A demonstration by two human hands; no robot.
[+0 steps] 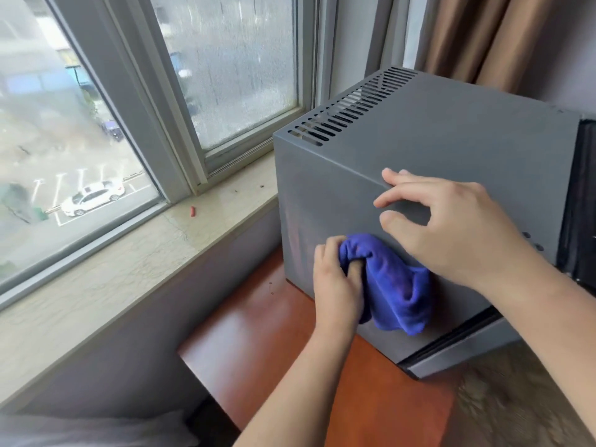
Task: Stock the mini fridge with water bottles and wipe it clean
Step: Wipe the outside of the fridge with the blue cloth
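A grey mini fridge (451, 137) stands on a reddish wooden table, with vent slots along its top back edge. My left hand (335, 285) grips a bunched blue cloth (396, 285) and presses it against the fridge's left side panel. My right hand (451, 230) rests on the upper edge of that panel, fingers spread and holding nothing. The door, at the right, shows only as a dark edge. No water bottles are in view.
A stone windowsill (135, 253) runs along the left under a window (225, 59), with a small red object (193, 211) lying on it. Brown curtains (490, 33) hang behind the fridge. The wooden table (258, 343) shows below the fridge.
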